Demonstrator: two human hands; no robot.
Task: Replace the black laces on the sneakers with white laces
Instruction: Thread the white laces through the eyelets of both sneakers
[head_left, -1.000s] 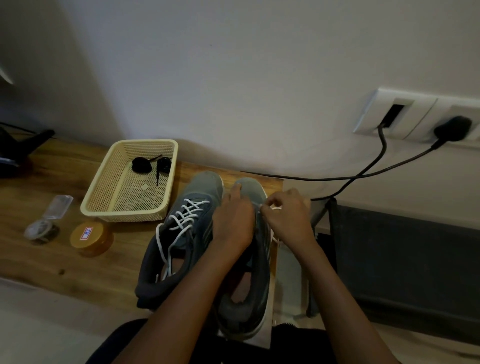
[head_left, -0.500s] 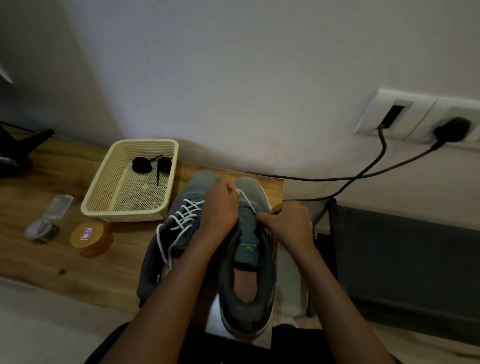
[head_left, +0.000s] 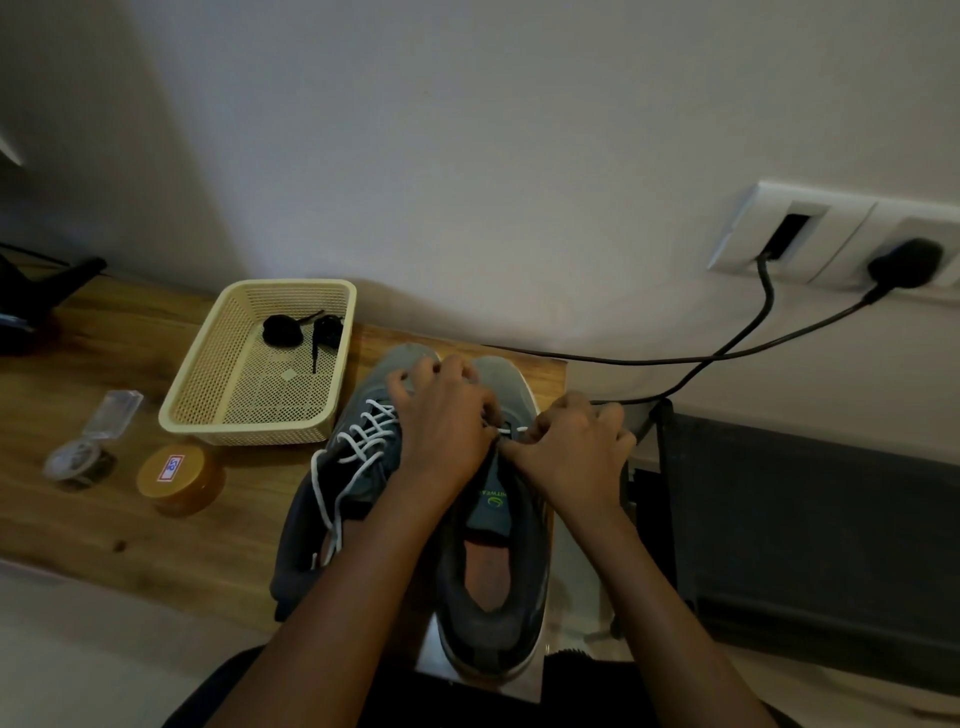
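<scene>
Left hand (head_left: 447, 421), right hand (head_left: 571, 449) pinch white lace (head_left: 506, 430), fingers curled. Left hand hides sneaker (head_left: 493, 582) forefoot. Laced sneaker (head_left: 358, 460), basket (head_left: 249, 431) lie leftward of the grip.

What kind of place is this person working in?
Probably a room at home: a wooden table against a plain wall, a black adapter plugged into the wall socket panel, and a cream plastic basket on the table.

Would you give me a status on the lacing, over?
Left hand and right hand pinch white lace on right sneaker. Left sneaker laced white. Black laces in basket. Nothing blocking.
</scene>
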